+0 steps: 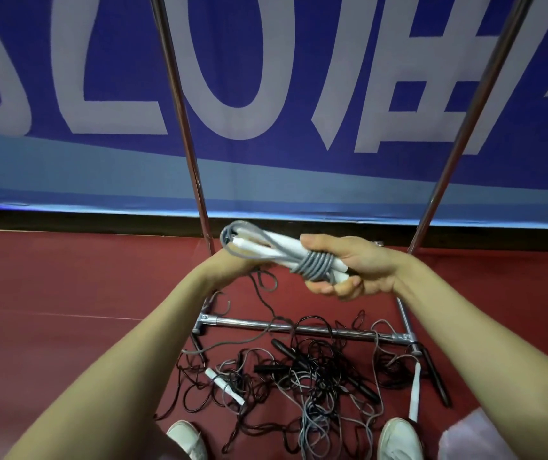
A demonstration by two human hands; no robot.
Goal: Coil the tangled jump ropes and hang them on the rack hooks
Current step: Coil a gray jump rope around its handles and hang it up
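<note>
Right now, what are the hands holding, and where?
A grey jump rope with white handles: the right hand grips its wrapped end; the left hand is at the looped end, grip hidden.

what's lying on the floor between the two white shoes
In the head view, loose loops of the tangled jump ropes, black and grey cord, lie between the left shoe and the right shoe.

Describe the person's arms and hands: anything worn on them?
Both the left forearm and right forearm are bare, with no sleeves in view. The left hand and right hand wear no gloves; no watch, bracelet or ring shows on the visible parts.
</note>
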